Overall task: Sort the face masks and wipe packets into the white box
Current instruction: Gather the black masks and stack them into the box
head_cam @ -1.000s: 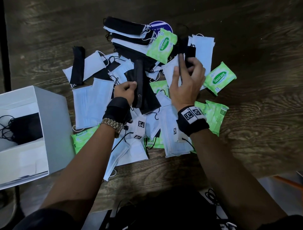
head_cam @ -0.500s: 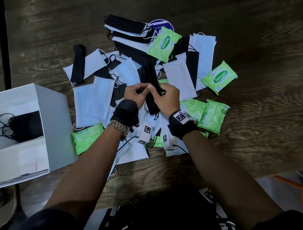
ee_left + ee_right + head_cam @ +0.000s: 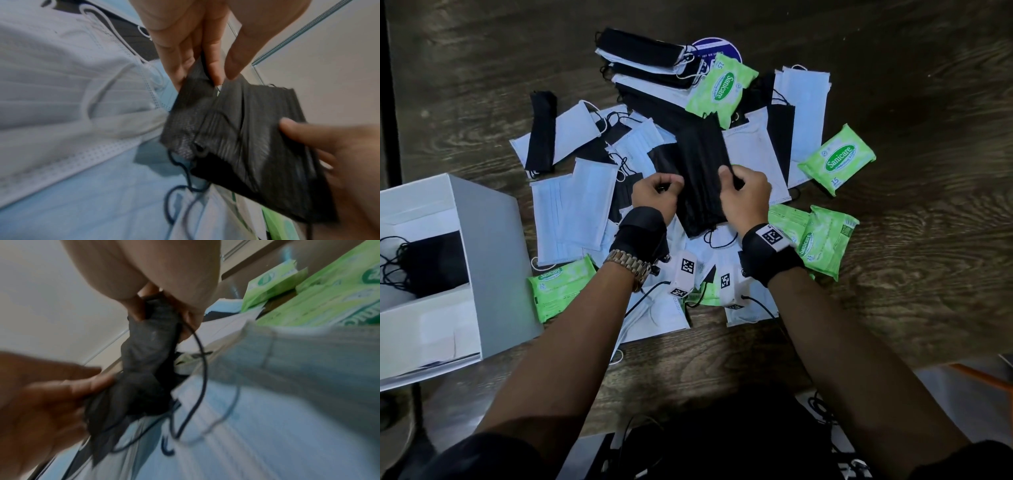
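Note:
A stack of black face masks point(image 3: 702, 171) is held over the pile between both hands. My left hand point(image 3: 657, 193) pinches its left edge, and my right hand point(image 3: 743, 192) grips its right edge. The left wrist view shows the black masks point(image 3: 236, 138) pinched between the fingers of the left hand point(image 3: 205, 53). In the right wrist view the black masks point(image 3: 148, 353) hang from the right hand point(image 3: 164, 308) with ear loops dangling. White and pale blue masks point(image 3: 575, 205) and green wipe packets point(image 3: 837, 159) lie scattered around. The white box point(image 3: 493, 260) stands at the left with black masks point(image 3: 431, 263) inside.
More black and white masks are stacked at the far side of the pile, beside a wipe packet point(image 3: 719, 89) and a round purple sticker point(image 3: 717, 49). More green packets lie at the right point(image 3: 822, 240) and front left point(image 3: 558, 287). Dark wooden tabletop surrounds the pile.
My right hand came back from the far side of the pile to meet the left. Both hands now hold the black mask stack, spread wider and lifted over the pile.

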A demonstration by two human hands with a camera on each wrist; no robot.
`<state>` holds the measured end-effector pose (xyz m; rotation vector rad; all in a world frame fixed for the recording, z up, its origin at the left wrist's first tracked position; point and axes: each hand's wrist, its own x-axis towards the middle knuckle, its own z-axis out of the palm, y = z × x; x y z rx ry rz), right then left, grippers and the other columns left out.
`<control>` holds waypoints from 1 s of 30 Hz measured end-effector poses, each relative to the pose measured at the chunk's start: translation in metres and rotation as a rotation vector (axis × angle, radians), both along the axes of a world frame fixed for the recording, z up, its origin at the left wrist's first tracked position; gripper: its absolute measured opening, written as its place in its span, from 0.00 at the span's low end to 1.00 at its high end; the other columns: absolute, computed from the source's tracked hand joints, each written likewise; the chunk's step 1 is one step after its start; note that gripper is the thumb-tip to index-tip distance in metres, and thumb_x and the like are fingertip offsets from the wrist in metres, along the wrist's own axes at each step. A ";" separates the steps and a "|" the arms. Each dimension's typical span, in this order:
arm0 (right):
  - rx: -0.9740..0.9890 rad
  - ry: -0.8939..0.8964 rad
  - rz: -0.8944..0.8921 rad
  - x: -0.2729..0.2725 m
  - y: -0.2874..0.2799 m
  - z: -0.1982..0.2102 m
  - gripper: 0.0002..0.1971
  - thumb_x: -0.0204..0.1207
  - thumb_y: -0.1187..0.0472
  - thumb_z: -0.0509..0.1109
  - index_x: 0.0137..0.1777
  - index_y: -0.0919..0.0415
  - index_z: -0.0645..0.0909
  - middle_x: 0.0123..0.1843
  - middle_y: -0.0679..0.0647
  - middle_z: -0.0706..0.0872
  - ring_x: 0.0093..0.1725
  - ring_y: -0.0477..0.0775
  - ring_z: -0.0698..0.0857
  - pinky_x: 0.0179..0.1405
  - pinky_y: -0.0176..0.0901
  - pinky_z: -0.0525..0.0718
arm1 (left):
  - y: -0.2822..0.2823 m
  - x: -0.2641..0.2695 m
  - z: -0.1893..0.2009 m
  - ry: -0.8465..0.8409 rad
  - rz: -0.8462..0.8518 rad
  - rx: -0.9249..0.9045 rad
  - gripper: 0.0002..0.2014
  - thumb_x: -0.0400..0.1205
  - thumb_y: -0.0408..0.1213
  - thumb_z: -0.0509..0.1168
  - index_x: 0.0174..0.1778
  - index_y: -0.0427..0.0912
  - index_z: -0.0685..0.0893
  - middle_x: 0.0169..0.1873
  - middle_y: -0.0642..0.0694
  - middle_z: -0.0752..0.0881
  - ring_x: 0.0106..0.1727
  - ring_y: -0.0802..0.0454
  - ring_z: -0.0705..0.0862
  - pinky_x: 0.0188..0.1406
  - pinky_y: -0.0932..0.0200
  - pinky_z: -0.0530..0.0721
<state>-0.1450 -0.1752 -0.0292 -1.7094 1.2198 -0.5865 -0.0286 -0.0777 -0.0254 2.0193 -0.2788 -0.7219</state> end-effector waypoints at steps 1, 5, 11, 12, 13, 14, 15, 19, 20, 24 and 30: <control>-0.033 -0.013 -0.061 -0.002 -0.005 0.001 0.17 0.81 0.59 0.68 0.32 0.67 0.81 0.28 0.56 0.78 0.30 0.53 0.72 0.33 0.47 0.74 | 0.002 0.003 0.000 -0.012 0.017 0.006 0.03 0.79 0.37 0.71 0.41 0.46 0.89 0.39 0.51 0.89 0.42 0.58 0.85 0.42 0.71 0.82; -0.345 0.014 -0.202 -0.004 -0.025 0.010 0.11 0.80 0.62 0.68 0.52 0.65 0.90 0.42 0.60 0.83 0.38 0.54 0.79 0.37 0.38 0.72 | 0.004 0.010 -0.001 -0.023 0.042 -0.020 0.06 0.79 0.44 0.71 0.43 0.45 0.90 0.41 0.49 0.90 0.44 0.56 0.87 0.52 0.61 0.85; -0.586 0.235 0.206 0.013 0.010 0.004 0.14 0.77 0.63 0.69 0.60 0.66 0.87 0.49 0.62 0.84 0.48 0.64 0.83 0.38 0.50 0.82 | -0.013 -0.010 0.015 0.145 -0.091 -0.166 0.16 0.78 0.51 0.71 0.45 0.40 0.90 0.37 0.47 0.89 0.39 0.55 0.87 0.44 0.55 0.89; -0.558 0.255 0.259 0.015 0.018 0.001 0.14 0.75 0.64 0.69 0.59 0.67 0.87 0.52 0.64 0.84 0.51 0.65 0.83 0.40 0.52 0.84 | -0.016 -0.014 0.016 0.152 -0.104 -0.154 0.15 0.78 0.51 0.71 0.42 0.40 0.88 0.34 0.50 0.87 0.36 0.57 0.85 0.39 0.59 0.86; -0.528 0.263 0.288 0.016 0.026 -0.001 0.14 0.74 0.64 0.69 0.57 0.68 0.87 0.53 0.65 0.84 0.52 0.66 0.83 0.40 0.55 0.85 | -0.019 -0.017 0.017 0.139 -0.105 -0.129 0.15 0.78 0.51 0.71 0.38 0.42 0.86 0.30 0.53 0.85 0.32 0.60 0.83 0.36 0.62 0.83; -0.516 0.259 0.297 0.016 0.030 -0.002 0.13 0.74 0.64 0.70 0.56 0.68 0.87 0.51 0.64 0.83 0.50 0.66 0.82 0.38 0.55 0.85 | -0.020 -0.017 0.017 0.122 -0.088 -0.104 0.15 0.79 0.51 0.71 0.32 0.45 0.83 0.26 0.56 0.82 0.28 0.61 0.80 0.34 0.63 0.79; -0.513 0.250 0.309 0.016 0.033 -0.001 0.12 0.74 0.64 0.71 0.55 0.68 0.87 0.49 0.62 0.82 0.48 0.65 0.82 0.35 0.55 0.84 | -0.021 -0.016 0.015 0.106 -0.060 -0.084 0.18 0.79 0.50 0.71 0.27 0.46 0.79 0.21 0.57 0.78 0.25 0.61 0.76 0.31 0.64 0.76; -0.412 0.141 0.438 0.008 0.031 0.003 0.23 0.76 0.56 0.67 0.69 0.64 0.82 0.49 0.58 0.80 0.51 0.58 0.80 0.42 0.47 0.80 | -0.018 -0.010 0.013 0.035 0.005 -0.047 0.17 0.83 0.42 0.67 0.29 0.42 0.76 0.24 0.51 0.77 0.22 0.64 0.73 0.27 0.69 0.72; -0.362 0.076 0.408 0.006 0.028 0.003 0.23 0.76 0.54 0.65 0.69 0.63 0.83 0.51 0.57 0.81 0.53 0.57 0.80 0.47 0.48 0.82 | -0.016 -0.008 0.014 0.035 0.011 -0.057 0.12 0.83 0.39 0.67 0.35 0.39 0.80 0.28 0.49 0.81 0.25 0.66 0.76 0.28 0.72 0.74; -0.033 -0.059 0.108 0.003 0.007 -0.002 0.27 0.79 0.45 0.66 0.73 0.60 0.78 0.64 0.56 0.83 0.65 0.54 0.81 0.66 0.55 0.81 | -0.006 0.003 0.019 0.199 0.055 -0.209 0.14 0.76 0.42 0.73 0.50 0.34 0.87 0.46 0.38 0.90 0.47 0.43 0.89 0.52 0.49 0.88; 0.773 -0.295 0.170 0.001 -0.021 0.005 0.39 0.66 0.41 0.82 0.73 0.63 0.79 0.65 0.57 0.88 0.64 0.52 0.87 0.68 0.50 0.83 | 0.001 0.006 0.025 0.369 -0.043 -0.423 0.20 0.75 0.27 0.70 0.63 0.33 0.77 0.52 0.36 0.88 0.54 0.38 0.87 0.57 0.43 0.86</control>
